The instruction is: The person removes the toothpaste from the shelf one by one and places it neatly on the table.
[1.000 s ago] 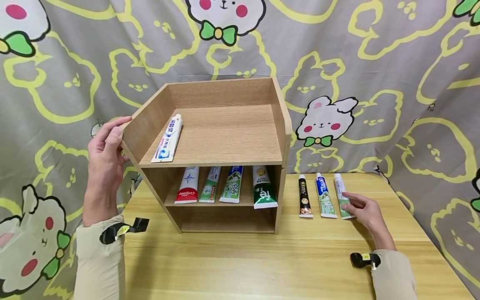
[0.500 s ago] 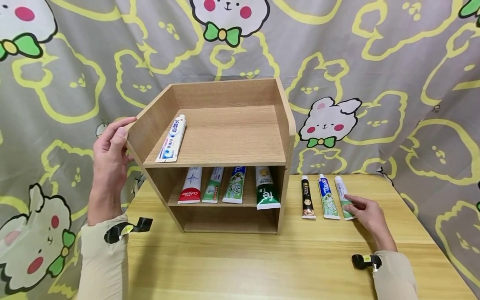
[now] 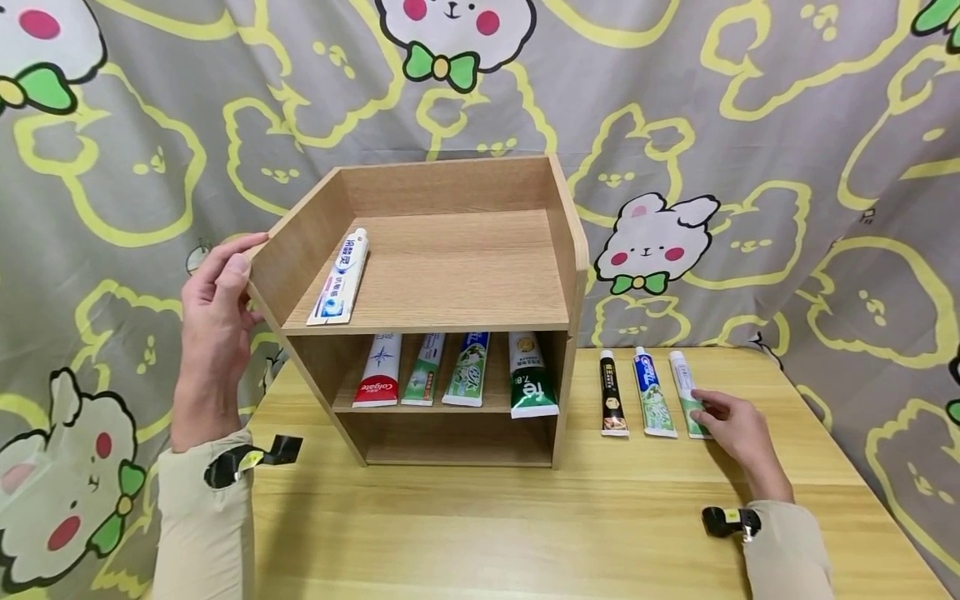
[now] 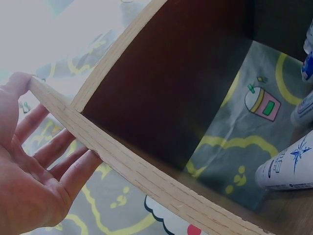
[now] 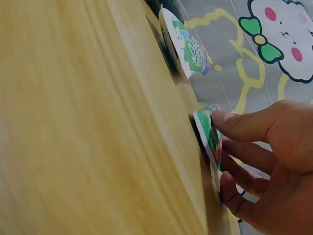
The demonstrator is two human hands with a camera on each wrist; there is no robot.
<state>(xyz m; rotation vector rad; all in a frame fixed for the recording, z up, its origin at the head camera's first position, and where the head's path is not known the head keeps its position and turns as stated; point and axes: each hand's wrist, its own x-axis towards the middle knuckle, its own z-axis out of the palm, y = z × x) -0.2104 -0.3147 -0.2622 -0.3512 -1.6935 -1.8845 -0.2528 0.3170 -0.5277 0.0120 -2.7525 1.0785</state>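
Where the desk (image 3: pixel 525 533) runs toward its far right corner, three toothpaste tubes are laid side by side, each with its long axis pointing from the near edge to the far edge, cap away from the person. The rightmost, a white-and-green tube (image 3: pixel 684 385), is pinched at its near crimped end by the right hand (image 3: pixel 731 425); in the right wrist view the thumb is seen on the flat end (image 5: pixel 209 132) with fingers curled below it. The tube thus lies straight ahead of the grip, toward the backdrop. Beside it lie a blue-and-green tube (image 3: pixel 651 393) and a black tube (image 3: pixel 611 393), whose print is too small to be read.

The left side panel of the wooden shelf (image 3: pixel 450 275) is held by the left hand (image 3: pixel 213 325), thumb at the front edge and fingers spread against the outside. The right hand is plainly the nearer to the tubes on the desk.

On the top level a white-and-blue tube (image 3: pixel 339 277) with Chinese characters is laid along the left wall. On the middle level "Colgate" can be read on a red-and-white tube (image 3: pixel 377 369), and "fe" on a dark green tube (image 3: pixel 531 377).
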